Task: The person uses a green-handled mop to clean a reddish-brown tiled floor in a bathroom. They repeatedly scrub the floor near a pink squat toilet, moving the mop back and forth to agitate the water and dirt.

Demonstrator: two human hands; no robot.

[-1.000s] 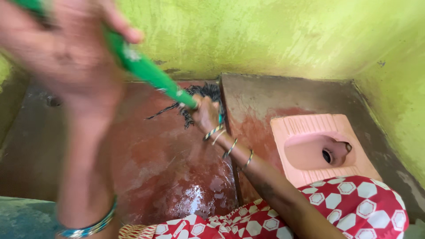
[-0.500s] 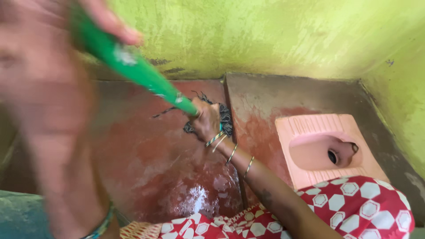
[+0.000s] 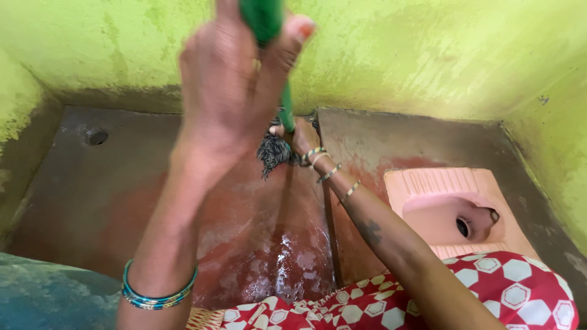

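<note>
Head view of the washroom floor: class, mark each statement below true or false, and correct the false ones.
1. The left hand grips the green mop handle near its top. True.
2. The right hand rests on the pink squat pan. False: it holds the handle low down, by the dark mop strands, well left of the pan.
3. The red floor is wet and glistening near the person. True.
4. The walls are painted blue. False: they are yellow-green.
5. Both wrists wear bangles. True.
6. The floor drain hole lies beside the pan. False: it is in the far left corner.
</note>
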